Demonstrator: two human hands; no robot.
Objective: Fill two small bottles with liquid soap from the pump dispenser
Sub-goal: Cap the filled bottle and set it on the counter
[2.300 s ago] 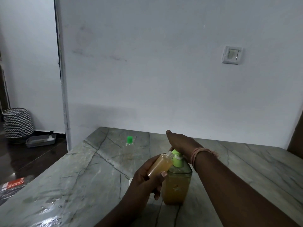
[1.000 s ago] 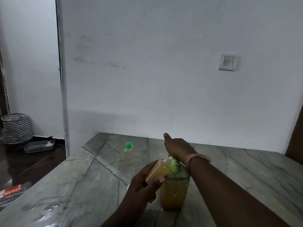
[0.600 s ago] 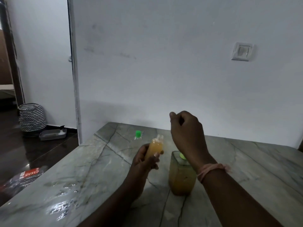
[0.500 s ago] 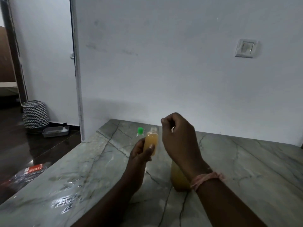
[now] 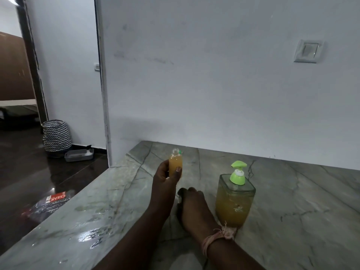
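Note:
My left hand (image 5: 165,184) holds a small uncapped bottle (image 5: 175,164) upright above the marble table (image 5: 292,191); orange soap fills it almost to the neck. Just behind it peeks the green cap of a second small bottle (image 5: 180,152), its body hidden. The pump dispenser (image 5: 234,199), clear with orange soap and a green pump head, stands to the right. My right hand (image 5: 192,203) lies low on the table between them, fingers bent down at a small white thing (image 5: 179,199). Whether it grips that thing is hidden.
Wet patches (image 5: 87,236) shine near the table's left edge. On the dark floor to the left lie a red-labelled packet (image 5: 52,199), a grey tray (image 5: 78,154) and a striped basket (image 5: 56,135). A white wall runs along the table's back.
My right hand left the pump head, rose, then dropped to the table left of the dispenser. My left hand drew the small bottle away from the spout and turned it upright.

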